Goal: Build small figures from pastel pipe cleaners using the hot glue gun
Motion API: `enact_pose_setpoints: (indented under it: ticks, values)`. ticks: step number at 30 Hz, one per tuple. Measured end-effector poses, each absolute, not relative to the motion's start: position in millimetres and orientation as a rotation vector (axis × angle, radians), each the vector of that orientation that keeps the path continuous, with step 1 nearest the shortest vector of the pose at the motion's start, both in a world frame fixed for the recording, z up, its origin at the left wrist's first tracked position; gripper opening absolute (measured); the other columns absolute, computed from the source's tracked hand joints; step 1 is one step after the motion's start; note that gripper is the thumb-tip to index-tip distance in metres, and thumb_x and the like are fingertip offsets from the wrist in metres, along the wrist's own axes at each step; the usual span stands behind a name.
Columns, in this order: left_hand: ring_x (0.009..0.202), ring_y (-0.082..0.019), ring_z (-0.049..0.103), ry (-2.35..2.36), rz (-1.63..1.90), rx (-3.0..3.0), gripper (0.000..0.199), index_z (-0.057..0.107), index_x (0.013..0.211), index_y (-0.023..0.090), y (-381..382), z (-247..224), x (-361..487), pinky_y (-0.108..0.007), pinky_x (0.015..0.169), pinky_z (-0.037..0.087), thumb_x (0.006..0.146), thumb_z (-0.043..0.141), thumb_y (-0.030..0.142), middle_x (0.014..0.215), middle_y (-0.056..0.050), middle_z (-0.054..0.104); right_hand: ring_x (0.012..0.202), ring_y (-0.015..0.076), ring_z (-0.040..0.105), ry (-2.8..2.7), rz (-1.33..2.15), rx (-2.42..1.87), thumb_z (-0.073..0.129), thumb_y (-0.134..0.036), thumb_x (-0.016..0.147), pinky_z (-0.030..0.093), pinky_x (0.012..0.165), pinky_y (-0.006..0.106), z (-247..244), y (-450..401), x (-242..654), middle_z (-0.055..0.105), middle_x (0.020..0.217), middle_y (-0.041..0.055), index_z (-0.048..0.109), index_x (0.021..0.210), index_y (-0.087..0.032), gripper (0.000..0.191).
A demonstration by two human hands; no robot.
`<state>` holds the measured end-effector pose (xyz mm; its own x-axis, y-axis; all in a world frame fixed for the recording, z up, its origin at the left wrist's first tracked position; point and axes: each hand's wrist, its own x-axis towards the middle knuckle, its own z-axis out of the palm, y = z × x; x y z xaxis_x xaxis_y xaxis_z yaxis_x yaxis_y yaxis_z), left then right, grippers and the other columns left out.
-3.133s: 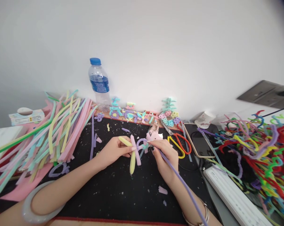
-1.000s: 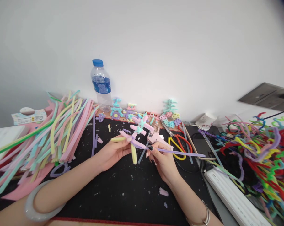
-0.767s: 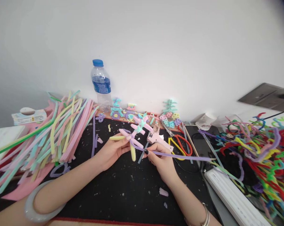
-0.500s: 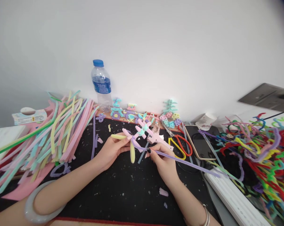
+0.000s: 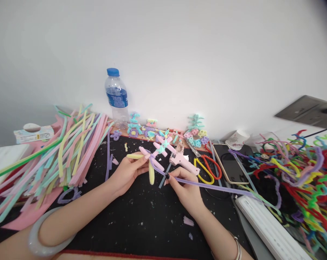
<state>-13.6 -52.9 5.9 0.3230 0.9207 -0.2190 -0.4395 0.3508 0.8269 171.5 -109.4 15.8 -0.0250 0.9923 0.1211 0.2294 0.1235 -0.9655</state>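
Note:
My left hand (image 5: 131,172) pinches a small shape of pink and yellow pipe cleaners (image 5: 151,172) near its crossing, its yellow and pink arms sticking out. From that crossing a long purple pipe cleaner (image 5: 214,186) runs to the right. My right hand (image 5: 186,186) has its thumb and fingers closed on this purple strand. Just beyond my hands lie a pink and mint pipe-cleaner piece (image 5: 163,145) and a pale pink glue gun (image 5: 183,161), with a clear glue stick (image 5: 165,177) poking out towards me.
Scissors (image 5: 206,168) and a phone (image 5: 231,164) lie right of the glue gun. A white power strip (image 5: 271,227) sits before a tangle of coloured pipe cleaners (image 5: 309,187). Straight pipe cleaners (image 5: 71,148) are heaped left. A bottle (image 5: 117,97) and small finished flowers (image 5: 197,135) stand by the wall.
My right hand has shifted slightly left along the purple pipe cleaner. The pink and yellow shape has turned a little, and more of the glue gun shows.

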Motion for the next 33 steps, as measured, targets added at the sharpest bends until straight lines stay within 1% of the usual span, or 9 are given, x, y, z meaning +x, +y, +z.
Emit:
enact_pose_setpoints:
  ticks: [3,6,8,13,16,18,21,26,33]
  values:
    - [0.073,-0.014,0.066,0.743,0.956,0.645,0.013,0.069,0.081,0.016,-53,6,-15,-0.023,0.069,0.054,0.074,0.073,0.026,0.076,-0.002,0.069,0.051,0.0095,0.051,-1.350,1.132,-1.281,0.062,-0.027,0.080,0.039,0.050,0.021,12,-106,172,0.064,0.061,0.0002,0.063,0.067,-0.017,0.017]
    - [0.069,-0.012,0.065,0.653,0.861,0.595,0.012,0.069,0.078,0.015,-55,7,-17,-0.021,0.065,0.054,0.072,0.075,0.024,0.073,-0.001,0.068,0.041,0.0063,0.038,-1.193,1.251,-1.266,0.062,-0.032,0.080,0.029,0.039,0.019,7,-102,174,0.061,0.056,-0.0020,0.060,0.066,-0.017,0.020]
    - [0.068,-0.012,0.064,0.602,0.779,0.603,0.013,0.069,0.078,0.015,-58,8,-18,-0.020,0.064,0.054,0.071,0.076,0.024,0.073,-0.001,0.068,0.040,0.0061,0.036,-1.122,1.286,-1.234,0.063,-0.032,0.078,0.026,0.037,0.019,6,-100,175,0.057,0.052,-0.0032,0.058,0.063,-0.017,0.022]
    - [0.065,-0.011,0.063,0.592,0.569,0.729,0.015,0.067,0.075,0.012,-62,11,-20,-0.019,0.059,0.053,0.072,0.075,0.024,0.069,-0.002,0.065,0.043,0.0067,0.038,-1.031,1.291,-1.199,0.069,-0.025,0.071,0.032,0.041,0.019,7,-97,177,0.048,0.050,-0.0066,0.057,0.060,-0.018,0.018]
    - [0.061,-0.011,0.062,0.587,0.419,0.830,0.018,0.066,0.077,0.011,-64,14,-20,-0.019,0.054,0.052,0.071,0.075,0.026,0.068,-0.002,0.064,0.040,0.0064,0.040,-0.949,1.421,-1.165,0.073,-0.026,0.068,0.032,0.040,0.019,6,-96,179,0.046,0.046,-0.0076,0.057,0.061,-0.018,0.019]
    - [0.060,-0.012,0.063,0.584,0.338,0.881,0.021,0.065,0.080,0.011,-65,15,-20,-0.019,0.051,0.051,0.071,0.074,0.028,0.070,-0.003,0.065,0.040,0.0065,0.042,-0.911,1.505,-1.108,0.075,-0.028,0.067,0.033,0.041,0.018,3,-96,180,0.048,0.045,-0.0073,0.058,0.062,-0.017,0.020]
    - [0.058,-0.014,0.063,0.608,0.285,0.921,0.024,0.064,0.083,0.012,-65,18,-19,-0.019,0.047,0.048,0.073,0.072,0.032,0.071,-0.004,0.065,0.044,0.0077,0.048,-0.898,1.522,-1.060,0.077,-0.030,0.066,0.037,0.045,0.019,2,-96,182,0.056,0.051,-0.0044,0.060,0.064,-0.017,0.021]
    - [0.059,-0.013,0.061,0.696,0.368,0.888,0.024,0.060,0.079,0.014,-66,18,-16,-0.025,0.055,0.052,0.071,0.073,0.033,0.068,0.000,0.060,0.047,0.0091,0.050,-0.924,1.502,-1.023,0.072,-0.038,0.072,0.040,0.047,0.021,9,-97,186,0.062,0.059,-0.0003,0.065,0.069,-0.017,0.022]
    - [0.073,-0.021,0.068,0.669,0.445,0.764,0.027,0.057,0.094,0.018,-64,16,-16,-0.030,0.061,0.052,0.077,0.068,0.036,0.081,-0.004,0.065,0.049,0.0127,0.051,-0.901,1.445,-1.106,0.071,-0.040,0.070,0.043,0.049,0.025,11,-96,188,0.059,0.057,0.0002,0.064,0.069,-0.018,0.023]
